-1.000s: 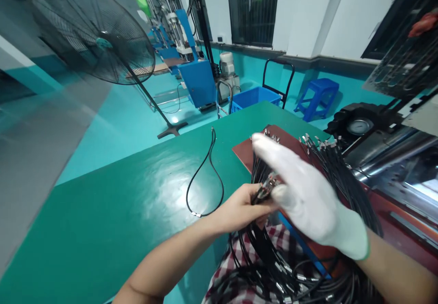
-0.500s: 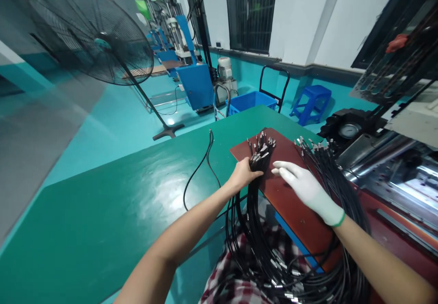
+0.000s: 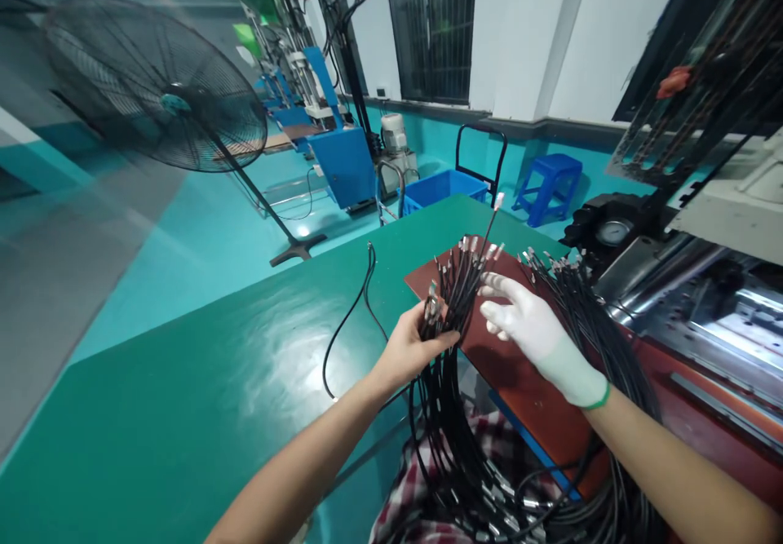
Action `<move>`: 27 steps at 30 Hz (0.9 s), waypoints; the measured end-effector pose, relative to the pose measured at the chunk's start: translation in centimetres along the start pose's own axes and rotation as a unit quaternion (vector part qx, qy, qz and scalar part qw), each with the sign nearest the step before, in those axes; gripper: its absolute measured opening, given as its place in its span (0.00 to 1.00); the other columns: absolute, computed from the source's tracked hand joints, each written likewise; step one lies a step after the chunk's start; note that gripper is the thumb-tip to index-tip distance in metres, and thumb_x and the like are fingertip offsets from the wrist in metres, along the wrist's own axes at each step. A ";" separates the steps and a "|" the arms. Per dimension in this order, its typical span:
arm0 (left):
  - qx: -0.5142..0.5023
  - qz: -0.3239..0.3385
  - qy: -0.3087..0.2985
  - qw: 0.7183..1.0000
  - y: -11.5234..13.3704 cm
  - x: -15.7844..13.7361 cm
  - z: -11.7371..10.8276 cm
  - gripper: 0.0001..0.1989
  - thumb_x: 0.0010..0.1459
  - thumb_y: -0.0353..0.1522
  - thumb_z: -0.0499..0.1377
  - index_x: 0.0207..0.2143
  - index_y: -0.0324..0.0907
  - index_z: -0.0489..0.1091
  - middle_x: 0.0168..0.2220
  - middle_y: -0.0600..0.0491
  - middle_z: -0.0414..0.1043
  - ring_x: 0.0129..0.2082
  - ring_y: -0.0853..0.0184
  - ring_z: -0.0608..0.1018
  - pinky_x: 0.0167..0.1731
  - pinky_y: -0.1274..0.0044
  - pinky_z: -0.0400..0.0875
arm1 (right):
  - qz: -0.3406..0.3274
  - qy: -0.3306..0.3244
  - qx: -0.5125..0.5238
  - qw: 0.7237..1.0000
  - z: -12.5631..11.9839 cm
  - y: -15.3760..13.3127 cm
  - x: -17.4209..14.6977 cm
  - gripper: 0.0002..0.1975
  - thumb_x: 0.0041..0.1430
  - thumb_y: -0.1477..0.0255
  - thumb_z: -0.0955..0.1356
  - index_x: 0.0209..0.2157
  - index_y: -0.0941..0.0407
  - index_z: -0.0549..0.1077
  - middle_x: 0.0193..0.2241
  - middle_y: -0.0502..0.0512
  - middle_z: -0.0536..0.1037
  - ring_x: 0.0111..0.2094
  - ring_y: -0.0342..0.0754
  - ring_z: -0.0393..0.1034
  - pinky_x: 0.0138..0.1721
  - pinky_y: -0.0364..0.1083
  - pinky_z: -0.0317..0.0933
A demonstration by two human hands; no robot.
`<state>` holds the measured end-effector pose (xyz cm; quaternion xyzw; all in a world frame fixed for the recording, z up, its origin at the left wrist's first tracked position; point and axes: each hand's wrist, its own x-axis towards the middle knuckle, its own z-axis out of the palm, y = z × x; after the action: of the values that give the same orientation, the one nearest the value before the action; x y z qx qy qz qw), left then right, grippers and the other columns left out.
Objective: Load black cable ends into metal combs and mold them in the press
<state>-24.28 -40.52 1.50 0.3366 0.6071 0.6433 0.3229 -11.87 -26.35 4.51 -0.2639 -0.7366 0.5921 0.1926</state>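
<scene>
My bare left hand [image 3: 409, 347] is wrapped round a bundle of black cables [image 3: 460, 287], its thumb across the front. The bundle's silvery metal ends fan out above the hand, and one cable's end stands higher than the rest. Just right of the bundle is my right hand [image 3: 527, 325] in a white glove with a green cuff. Its fingers are parted and slightly bent, the fingertips close to the cables; whether they touch is unclear. From my left hand the cables hang down over my lap, where more metal ends show.
A second bundle of black cables [image 3: 568, 295] lies on the reddish-brown board [image 3: 510, 369], right of my right hand. One looped cable [image 3: 335, 325] rests on the green table [image 3: 245, 381]. Machinery [image 3: 727, 283] stands at the right. Behind are a blue crate [image 3: 440, 189], a blue stool [image 3: 546, 185] and a large fan [image 3: 177, 103].
The bundle's ends have spread apart, and one cable now sticks up above the others. My left hand sits slightly lower and further left. My right hand's fingers have spread.
</scene>
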 end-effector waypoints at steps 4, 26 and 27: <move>0.008 0.019 -0.038 0.999 0.8 -1.7 0.8 0.13 0.49 0.31 0.67 0.34 0.38 0.67 0.30 0.56 0.67 0.29 0.74 0.68 0.32 0.81 0.63 | -0.022 -0.012 0.045 0.999 1.7 -2.5 -0.8 0.20 0.53 0.58 0.69 0.40 0.61 0.72 0.23 0.49 0.71 0.21 0.38 0.59 0.23 0.40 0.55; -0.119 -0.081 -0.011 0.989 3.3 -2.0 1.1 0.14 0.41 0.33 0.71 0.27 0.36 0.70 0.21 0.60 0.60 0.17 0.82 0.57 0.17 0.83 0.47 | 0.082 -0.108 -0.011 0.991 2.8 -1.9 -4.0 0.12 0.50 0.62 0.69 0.24 0.57 0.73 0.19 0.49 0.69 0.21 0.41 0.59 0.23 0.42 0.53; -0.132 -0.091 -0.009 0.987 3.2 -2.0 1.0 0.15 0.42 0.34 0.71 0.27 0.36 0.70 0.20 0.60 0.60 0.16 0.82 0.56 0.17 0.83 0.45 | 0.079 -0.109 -0.005 0.991 2.8 -1.8 -4.0 0.11 0.50 0.63 0.69 0.25 0.57 0.73 0.19 0.49 0.70 0.21 0.40 0.60 0.23 0.41 0.54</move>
<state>-22.40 -41.77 4.69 0.2404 0.5422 0.6825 0.4271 -10.73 -31.28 5.78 -0.2560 -0.7329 0.6272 0.0621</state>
